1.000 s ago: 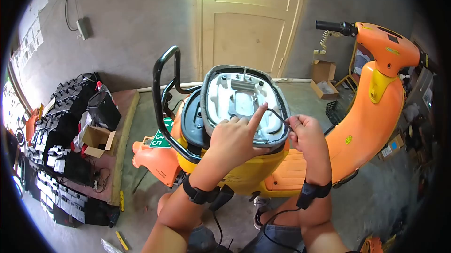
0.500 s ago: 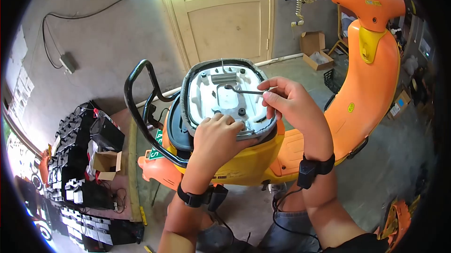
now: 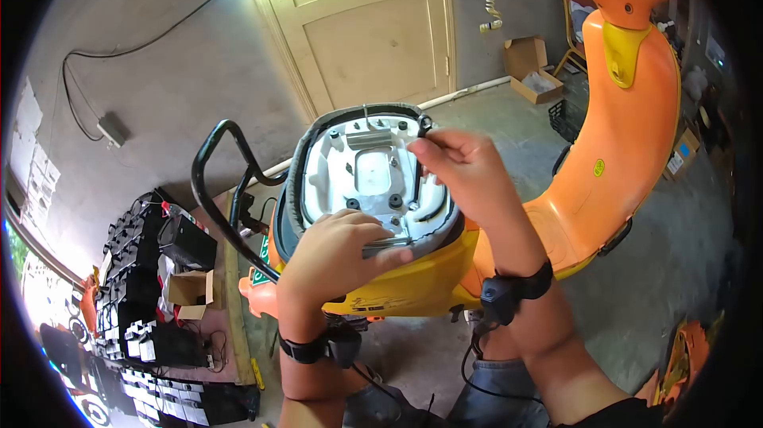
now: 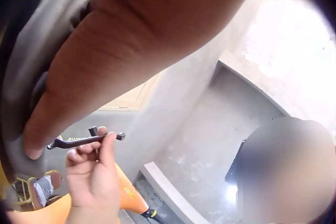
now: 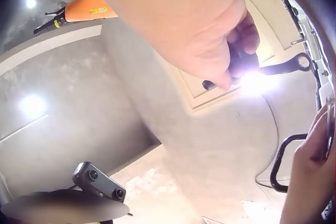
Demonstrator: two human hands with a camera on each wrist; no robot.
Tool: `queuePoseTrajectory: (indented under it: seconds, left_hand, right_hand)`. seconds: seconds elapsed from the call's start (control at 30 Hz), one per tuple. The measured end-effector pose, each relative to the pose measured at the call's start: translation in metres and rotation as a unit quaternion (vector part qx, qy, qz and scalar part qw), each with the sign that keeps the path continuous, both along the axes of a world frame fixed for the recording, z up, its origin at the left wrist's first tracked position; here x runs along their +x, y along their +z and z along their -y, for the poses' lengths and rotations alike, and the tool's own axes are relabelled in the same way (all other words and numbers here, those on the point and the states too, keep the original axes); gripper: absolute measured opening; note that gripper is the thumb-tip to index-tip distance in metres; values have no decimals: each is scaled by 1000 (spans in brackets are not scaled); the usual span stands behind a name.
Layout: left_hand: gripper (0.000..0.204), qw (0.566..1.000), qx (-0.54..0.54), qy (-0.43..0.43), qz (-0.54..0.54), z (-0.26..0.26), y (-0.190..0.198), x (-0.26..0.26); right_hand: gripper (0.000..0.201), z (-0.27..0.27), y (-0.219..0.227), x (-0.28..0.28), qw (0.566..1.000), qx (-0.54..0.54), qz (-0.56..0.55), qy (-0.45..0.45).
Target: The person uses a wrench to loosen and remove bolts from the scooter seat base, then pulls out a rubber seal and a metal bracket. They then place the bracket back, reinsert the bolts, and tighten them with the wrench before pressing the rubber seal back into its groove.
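My right hand (image 3: 469, 178) pinches a dark metal bar with a ringed end (image 5: 286, 67) above the right side of the white panel (image 3: 322, 166). In the left wrist view the same bar (image 4: 79, 141) crosses the right fingertips. At the panel's near edge my left hand (image 3: 334, 257) rests palm down, its thumb stretched to the right. A grey padded rim (image 3: 298, 159) surrounds the panel, which has black round studs and a metal bracket (image 3: 370, 139). What lies under the left fingers is hidden.
Left of the panel rises a black grab rail (image 3: 208, 159); the orange scooter body (image 3: 632, 126) extends right. Stacked black batteries (image 3: 131, 269) and an open carton (image 3: 191, 291) are at left, another carton (image 3: 534, 70) near the door (image 3: 373, 38).
The right hand has lifted the bar off its flat position across the panel and turned it roughly upright in view. The left hand has shifted left along the near rim. The head view has tilted.
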State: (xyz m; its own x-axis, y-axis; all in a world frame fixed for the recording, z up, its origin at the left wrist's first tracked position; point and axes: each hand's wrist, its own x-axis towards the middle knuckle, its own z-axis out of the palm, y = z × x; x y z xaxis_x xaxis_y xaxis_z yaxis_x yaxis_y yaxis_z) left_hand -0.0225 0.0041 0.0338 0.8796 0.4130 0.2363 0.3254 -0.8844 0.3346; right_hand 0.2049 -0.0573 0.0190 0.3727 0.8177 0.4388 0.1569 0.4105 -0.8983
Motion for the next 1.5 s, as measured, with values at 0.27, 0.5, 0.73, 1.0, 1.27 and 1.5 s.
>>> queuePoseTrajectory:
  seconds: [0.27,0.5,0.73,1.0,1.27,1.5]
  left_hand:
    - [26,981,18,90,169,-1,1,17]
    - [28,986,45,133,96,-2,-15,24]
    - [27,983,72,143,90,1,-16,24]
    - [35,983,105,143,46,-3,-20,22]
    - [39,988,90,122,35,-8,-26,20]
    - [35,988,82,134,-8,-7,-21,18]
  right_hand:
    - [28,-9,-1,-20,997,-60,-24,31]
    - [21,-20,-8,-30,996,-33,78,24]
    - [30,-30,-15,-31,996,-6,81,21]
    - [31,-39,-19,-32,995,-7,101,7]
    - [31,-39,-20,-34,993,-7,117,-27]
    - [31,-36,-17,-37,995,-27,90,-20]
